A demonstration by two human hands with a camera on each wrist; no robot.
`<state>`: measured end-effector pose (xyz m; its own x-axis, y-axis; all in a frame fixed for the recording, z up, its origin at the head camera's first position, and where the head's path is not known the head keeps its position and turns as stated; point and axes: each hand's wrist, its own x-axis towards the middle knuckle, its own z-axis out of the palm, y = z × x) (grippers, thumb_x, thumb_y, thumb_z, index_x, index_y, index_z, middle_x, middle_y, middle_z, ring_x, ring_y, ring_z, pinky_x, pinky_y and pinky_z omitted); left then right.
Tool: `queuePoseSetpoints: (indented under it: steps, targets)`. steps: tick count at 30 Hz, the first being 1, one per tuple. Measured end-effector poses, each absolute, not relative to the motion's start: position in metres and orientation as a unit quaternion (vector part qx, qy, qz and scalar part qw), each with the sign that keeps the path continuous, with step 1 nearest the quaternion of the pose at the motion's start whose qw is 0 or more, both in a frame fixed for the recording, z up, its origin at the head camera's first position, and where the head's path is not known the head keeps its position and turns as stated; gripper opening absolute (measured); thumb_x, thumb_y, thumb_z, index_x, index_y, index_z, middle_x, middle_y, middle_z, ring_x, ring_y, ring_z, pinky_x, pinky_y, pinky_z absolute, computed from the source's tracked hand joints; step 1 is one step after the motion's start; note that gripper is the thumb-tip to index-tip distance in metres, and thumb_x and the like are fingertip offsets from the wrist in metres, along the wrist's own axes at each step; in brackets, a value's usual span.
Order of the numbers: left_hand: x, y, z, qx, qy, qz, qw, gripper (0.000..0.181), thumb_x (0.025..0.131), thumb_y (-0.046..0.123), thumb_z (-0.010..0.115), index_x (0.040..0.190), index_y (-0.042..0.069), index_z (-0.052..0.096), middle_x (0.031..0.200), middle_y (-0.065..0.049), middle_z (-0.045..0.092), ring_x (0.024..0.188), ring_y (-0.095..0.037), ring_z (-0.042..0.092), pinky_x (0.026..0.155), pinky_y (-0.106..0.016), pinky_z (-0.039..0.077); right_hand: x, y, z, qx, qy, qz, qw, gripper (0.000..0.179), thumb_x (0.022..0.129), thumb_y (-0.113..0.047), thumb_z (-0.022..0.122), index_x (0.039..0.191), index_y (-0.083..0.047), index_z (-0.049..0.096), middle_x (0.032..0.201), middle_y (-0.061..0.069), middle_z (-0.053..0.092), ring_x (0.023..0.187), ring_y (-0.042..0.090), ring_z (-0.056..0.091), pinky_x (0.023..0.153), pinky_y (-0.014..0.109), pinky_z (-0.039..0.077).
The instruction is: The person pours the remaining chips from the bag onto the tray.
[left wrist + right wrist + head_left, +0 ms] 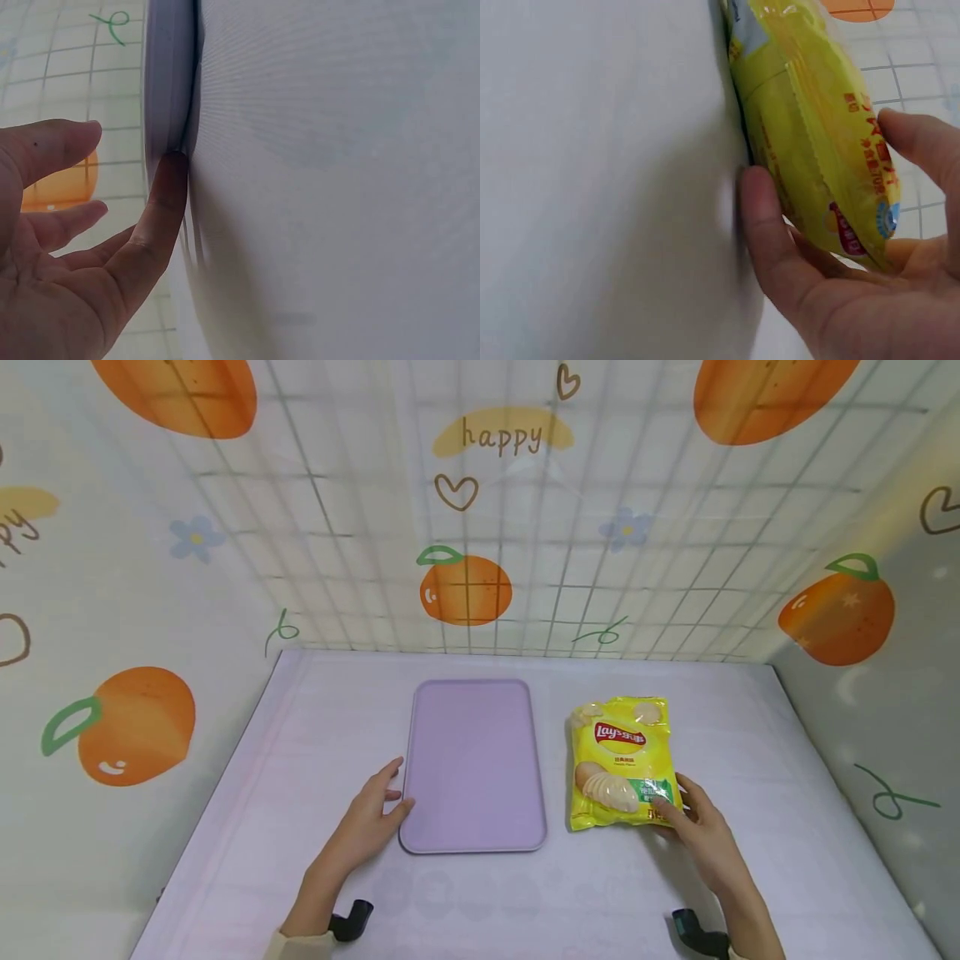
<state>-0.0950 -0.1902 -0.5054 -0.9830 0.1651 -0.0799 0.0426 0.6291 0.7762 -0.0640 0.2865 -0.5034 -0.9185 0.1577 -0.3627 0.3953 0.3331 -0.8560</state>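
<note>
A flat light-purple tray (476, 760) lies on the table, its long sides running away from me. At its left edge is my left hand (363, 822), fingers spread; in the left wrist view one fingertip touches the underside of the tray's rim (166, 82) while the thumb stays apart. To the right of the tray lies a yellow bag of Lay's potato chips (622, 735), printed side up. My right hand (705, 843) grips its lower right corner, thumb on top. In the right wrist view the other fingers reach along the lower side of the bag (810, 135).
The table (480, 910) has a pale cloth over it. Behind it and on both sides stand walls covered in white sheeting with orange prints (467, 591). A black wrist-camera mount (351, 921) sits by my left wrist, another mount (699, 933) by the right.
</note>
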Motion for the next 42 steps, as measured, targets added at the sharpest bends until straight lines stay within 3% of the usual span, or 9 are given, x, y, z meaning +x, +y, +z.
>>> queuePoseSetpoints:
  steps: [3, 7, 13, 19, 22, 24, 27, 31, 42]
  targets:
    - [-0.0959, -0.1893, -0.5063, 0.055, 0.902, 0.422, 0.074, 0.068, 0.096, 0.015, 0.068, 0.155, 0.007, 0.034, 0.151, -0.019, 0.041, 0.121, -0.034, 0.058, 0.097, -0.056, 0.047, -0.0653, 0.2865, -0.5040, 0.183, 0.820, -0.528, 0.121, 0.101, 0.092, -0.058, 0.064, 0.161, -0.008, 0.010, 0.159, 0.026, 0.021, 0.140, 0.041, 0.031, 0.108, 0.050, 0.039]
    - [-0.0969, -0.1884, -0.5082, 0.047, 0.906, 0.414, 0.081, 0.066, 0.096, 0.013, 0.066, 0.153, 0.004, 0.035, 0.148, -0.021, 0.044, 0.121, -0.035, 0.058, 0.097, -0.056, 0.047, -0.0657, 0.2869, -0.5056, 0.186, 0.826, -0.516, 0.131, 0.105, 0.089, -0.062, 0.064, 0.160, -0.003, 0.013, 0.160, 0.026, 0.020, 0.144, 0.042, 0.021, 0.112, 0.057, 0.028]
    - [-0.0975, -0.1878, -0.5099, 0.056, 0.915, 0.393, 0.073, 0.057, 0.096, 0.005, 0.063, 0.147, -0.007, 0.040, 0.138, -0.026, 0.049, 0.116, -0.036, 0.059, 0.095, -0.051, 0.049, -0.0655, 0.2876, -0.5075, 0.176, 0.827, -0.517, 0.131, 0.104, 0.089, -0.061, 0.066, 0.158, 0.000, 0.018, 0.158, 0.026, 0.024, 0.143, 0.041, 0.022, 0.114, 0.057, 0.025]
    - [-0.0980, -0.1884, -0.5114, 0.059, 0.918, 0.387, 0.064, 0.051, 0.094, 0.001, 0.064, 0.142, -0.007, 0.047, 0.124, -0.022, 0.057, 0.110, -0.034, 0.062, 0.091, -0.049, 0.051, -0.0648, 0.2844, -0.5064, 0.180, 0.823, -0.524, 0.123, 0.103, 0.088, -0.060, 0.067, 0.159, -0.003, 0.017, 0.159, 0.024, 0.022, 0.145, 0.041, 0.019, 0.115, 0.056, 0.023]
    - [-0.0987, -0.1888, -0.5127, 0.058, 0.916, 0.391, 0.065, 0.051, 0.093, 0.000, 0.065, 0.141, -0.006, 0.048, 0.122, -0.020, 0.058, 0.109, -0.033, 0.063, 0.091, -0.049, 0.051, -0.0646, 0.2827, -0.5067, 0.180, 0.824, -0.525, 0.111, 0.100, 0.089, -0.059, 0.067, 0.159, -0.005, 0.019, 0.157, 0.022, 0.027, 0.142, 0.038, 0.025, 0.114, 0.054, 0.027]
    - [-0.0991, -0.1891, -0.5136, 0.057, 0.915, 0.394, 0.065, 0.051, 0.093, 0.000, 0.065, 0.141, -0.006, 0.049, 0.121, -0.019, 0.059, 0.109, -0.033, 0.063, 0.092, -0.049, 0.052, -0.0645, 0.2820, -0.5072, 0.177, 0.826, -0.526, 0.101, 0.096, 0.090, -0.056, 0.067, 0.159, -0.006, 0.022, 0.153, 0.020, 0.033, 0.135, 0.035, 0.034, 0.110, 0.048, 0.036]
    - [-0.0989, -0.1895, -0.5134, 0.055, 0.912, 0.399, 0.069, 0.052, 0.092, -0.001, 0.065, 0.141, -0.005, 0.049, 0.119, -0.017, 0.059, 0.109, -0.032, 0.062, 0.092, -0.049, 0.051, -0.0647, 0.2819, -0.5085, 0.172, 0.821, -0.538, 0.082, 0.089, 0.092, -0.050, 0.068, 0.158, -0.007, 0.026, 0.144, 0.019, 0.042, 0.118, 0.029, 0.048, 0.094, 0.035, 0.051]
    - [-0.0990, -0.1904, -0.5130, 0.051, 0.910, 0.404, 0.074, 0.051, 0.093, 0.000, 0.065, 0.141, -0.004, 0.049, 0.117, -0.014, 0.060, 0.109, -0.031, 0.062, 0.093, -0.049, 0.050, -0.0642, 0.2826, -0.5095, 0.174, 0.796, -0.578, 0.056, 0.081, 0.094, -0.040, 0.070, 0.157, -0.009, 0.029, 0.135, 0.017, 0.045, 0.100, 0.020, 0.057, 0.077, 0.027, 0.056]
    - [-0.0995, -0.1908, -0.5121, 0.052, 0.909, 0.406, 0.077, 0.051, 0.093, 0.001, 0.065, 0.141, -0.004, 0.050, 0.118, -0.013, 0.062, 0.109, -0.030, 0.062, 0.094, -0.050, 0.049, -0.0629, 0.2802, -0.5137, 0.208, 0.760, -0.616, 0.022, 0.076, 0.094, -0.032, 0.072, 0.157, -0.013, 0.033, 0.138, 0.014, 0.042, 0.102, 0.017, 0.057, 0.082, 0.027, 0.056]
